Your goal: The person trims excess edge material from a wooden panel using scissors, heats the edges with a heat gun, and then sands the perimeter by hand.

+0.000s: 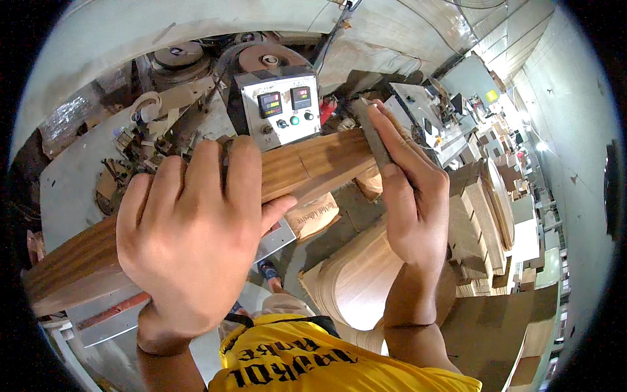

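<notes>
My left hand [192, 238] is wrapped over a long wood-grain board [317, 160], its fingers across the top and its thumb along the near edge. The board slants up from the lower left toward the middle right, held above the machine bench. A flat grey metal bar that looks like a file [375, 138] is in my right hand [418, 202], with fingers stretched along its far side and the thumb on its near side. The bar lies against the right end of the board. Part of the board is hidden under my left hand.
Behind the board stands a control box [281, 108] with two displays and knobs. A grey machine table [78, 170] with metal parts is at the left. Paper sacks [315, 217] and a stack of round-ended wood panels [359, 274] stand below. More panels [473, 228] are stacked at the right.
</notes>
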Available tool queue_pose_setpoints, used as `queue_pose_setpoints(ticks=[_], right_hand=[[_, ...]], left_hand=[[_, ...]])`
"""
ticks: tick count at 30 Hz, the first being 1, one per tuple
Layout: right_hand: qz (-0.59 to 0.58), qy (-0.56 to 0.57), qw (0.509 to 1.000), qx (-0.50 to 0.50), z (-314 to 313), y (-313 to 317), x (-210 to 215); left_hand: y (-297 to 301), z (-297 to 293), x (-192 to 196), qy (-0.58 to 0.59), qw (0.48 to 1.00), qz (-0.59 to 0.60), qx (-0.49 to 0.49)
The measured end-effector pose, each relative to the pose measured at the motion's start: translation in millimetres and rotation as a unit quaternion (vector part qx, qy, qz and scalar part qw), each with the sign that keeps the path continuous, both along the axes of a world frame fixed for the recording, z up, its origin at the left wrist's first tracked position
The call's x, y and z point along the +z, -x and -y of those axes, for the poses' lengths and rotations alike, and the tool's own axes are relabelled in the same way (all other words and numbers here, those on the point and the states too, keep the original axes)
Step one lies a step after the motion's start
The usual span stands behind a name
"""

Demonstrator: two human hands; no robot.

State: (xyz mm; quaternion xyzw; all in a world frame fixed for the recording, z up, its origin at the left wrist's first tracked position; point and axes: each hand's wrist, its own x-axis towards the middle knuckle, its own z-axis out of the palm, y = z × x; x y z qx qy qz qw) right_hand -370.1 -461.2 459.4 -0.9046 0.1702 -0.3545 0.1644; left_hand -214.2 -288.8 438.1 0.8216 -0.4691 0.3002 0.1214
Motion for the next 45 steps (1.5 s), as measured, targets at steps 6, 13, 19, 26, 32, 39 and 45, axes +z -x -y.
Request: queue_pose_setpoints(ticks=[6,13,19,26,32,39,45], right_hand=[[-0.015,0.006,1.000,-0.005,-6.4,2.8,6.3],[-0.015,0.007,1.000,-0.011,-12.3,-2.3,3.6],[-0.021,-0.026,0.998,-0.044,-29.0,-8.8,8.4],[-0.046,0.022,0.998,-0.027,-37.4,-18.2,8.8],[-0.048,0.041,0.997,-0.034,-41.3,-14.3,6.7],[-0.061,0.038,0.997,-0.029,-47.6,-17.7,9.4],[-0.072,0.034,0.997,-0.024,-48.4,-15.4,10.9]], left_hand=[[1.3,-3.6,4.3,-0.006,1.000,-0.021,-0.018],[4.7,-4.4,6.1,-0.013,0.999,-0.036,-0.006],[4.8,-5.7,6.0,-0.016,0.999,-0.028,-0.011],[-4.2,-4.6,-1.9,-0.003,1.000,0.002,-0.017],[1.1,-2.9,-1.9,-0.011,0.999,0.038,-0.009],[1.4,-5.6,-0.3,-0.010,0.998,0.054,0.001],[1.7,-5.9,-0.4,-0.013,0.998,0.061,-0.005]])
